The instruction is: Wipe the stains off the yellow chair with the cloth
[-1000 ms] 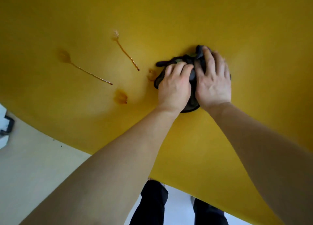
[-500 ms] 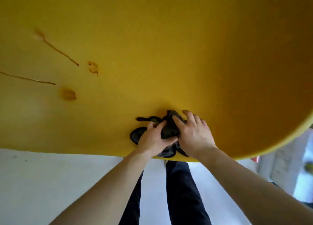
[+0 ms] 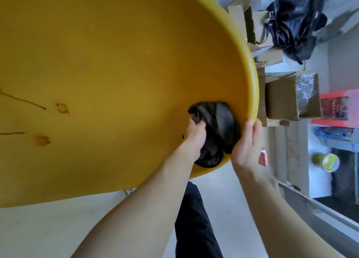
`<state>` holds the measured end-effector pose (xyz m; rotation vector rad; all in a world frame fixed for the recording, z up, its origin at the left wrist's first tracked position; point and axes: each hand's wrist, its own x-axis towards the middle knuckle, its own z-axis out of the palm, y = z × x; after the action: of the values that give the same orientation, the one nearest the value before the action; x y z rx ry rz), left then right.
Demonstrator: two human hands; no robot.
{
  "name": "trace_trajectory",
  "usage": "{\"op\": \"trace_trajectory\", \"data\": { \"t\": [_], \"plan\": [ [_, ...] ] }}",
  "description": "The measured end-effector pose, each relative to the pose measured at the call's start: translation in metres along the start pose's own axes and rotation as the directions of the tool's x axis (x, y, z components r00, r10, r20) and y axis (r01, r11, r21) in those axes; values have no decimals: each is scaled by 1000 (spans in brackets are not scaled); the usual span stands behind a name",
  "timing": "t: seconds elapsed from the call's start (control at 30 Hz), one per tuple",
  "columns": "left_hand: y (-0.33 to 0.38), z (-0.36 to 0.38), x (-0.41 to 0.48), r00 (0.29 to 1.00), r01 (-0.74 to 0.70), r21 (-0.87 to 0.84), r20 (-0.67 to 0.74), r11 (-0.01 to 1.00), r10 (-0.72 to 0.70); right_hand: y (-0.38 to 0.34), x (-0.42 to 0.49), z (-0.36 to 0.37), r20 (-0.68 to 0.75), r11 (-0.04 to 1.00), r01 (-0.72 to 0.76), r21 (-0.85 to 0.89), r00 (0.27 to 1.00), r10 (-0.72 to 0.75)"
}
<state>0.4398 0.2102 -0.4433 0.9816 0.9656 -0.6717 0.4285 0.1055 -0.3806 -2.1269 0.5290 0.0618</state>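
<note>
Yellow chair (image 3: 126,53) seat fills view. Left hand (image 3: 194,139) clutches the dark cloth (image 3: 219,121), bunched against the right rim. Right hand (image 3: 245,147) curls over that rim, touching the cloth. Brown stains (image 3: 62,108) well left. Cardboard boxes (image 3: 281,96) beyond.

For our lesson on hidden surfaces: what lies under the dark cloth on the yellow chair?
Only yellow chair seat shows around the cloth, gripped by the left hand beside the right hand. The patch beneath is covered, so any stain there cannot be seen.
</note>
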Motion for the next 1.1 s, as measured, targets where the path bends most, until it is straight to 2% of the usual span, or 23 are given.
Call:
{"op": "trace_trajectory", "data": {
  "t": [0.1, 0.17, 0.2, 0.23, 0.3, 0.37, 0.43, 0.5, 0.57, 0.63, 0.73, 0.8, 0.83, 0.9, 0.97, 1.0, 1.1],
  "plan": [
    [70, 34, 4, 995, -99, -291, -23, 952, 96, 7, -2, 0, 12, 995, -85, 54, 996, 84],
    [112, 46, 7, 973, -228, -388, -64, 893, 221, 8, 1, 1, 42, 991, -93, 96, 995, 89],
    [121, 52, 7, 954, -299, -354, -107, 886, 279, 6, 1, 1, 47, 986, -107, 125, 994, 102],
    [116, 57, 7, 939, -338, -244, -156, 909, 308, 6, 2, 0, 62, 981, -127, 144, 991, 119],
    [80, 65, 1, 927, -315, 29, -205, 949, 314, 7, 4, -4, 103, 977, -145, 154, 986, 130],
    [23, 61, -18, 938, -229, 233, -207, 945, 278, 6, 7, -8, 148, 953, -196, 232, 975, 164],
    [-24, 43, -37, 968, -42, 403, -211, 914, 137, 6, 8, -12, 202, 927, -241, 287, 961, 187],
    [-42, 29, -38, 970, 112, 495, -242, 861, 13, 5, 6, -13, 224, 929, -252, 270, 955, 194],
    [-22, 38, -35, 975, 104, 398, -223, 911, -14, 2, 2, -13, 200, 919, -264, 292, 957, 211],
    [22, 60, -28, 979, 23, 166, -204, 986, 12, -3, 1, -13, 188, 920, -266, 288, 958, 218],
    [109, 78, -23, 951, -123, -29, -288, 992, 110, -3, 1, -12, 198, 923, -291, 251, 949, 245],
    [143, 77, -16, 919, -228, -111, -353, 967, 176, -1, 1, -14, 200, 921, -311, 235, 943, 267],
    [146, 77, -9, 914, -235, -56, -352, 970, 201, -1, 2, -14, 193, 918, -318, 239, 942, 276],
    [124, 78, -4, 894, -156, 154, -398, 976, 206, -3, 3, -13, 178, 910, -339, 240, 937, 302],
    [81, 75, -8, 920, -164, 272, -305, 948, 246, -4, 5, -11, 181, 915, -330, 232, 939, 293],
    [56, 67, -10, 916, -153, 329, -307, 932, 259, -4, 5, -11, 187, 919, -326, 221, 939, 288],
    [7, 44, -30, 973, -32, 409, -196, 912, 122, -4, 7, -12, 205, 917, -366, 161, 921, 332]
  ]
}}
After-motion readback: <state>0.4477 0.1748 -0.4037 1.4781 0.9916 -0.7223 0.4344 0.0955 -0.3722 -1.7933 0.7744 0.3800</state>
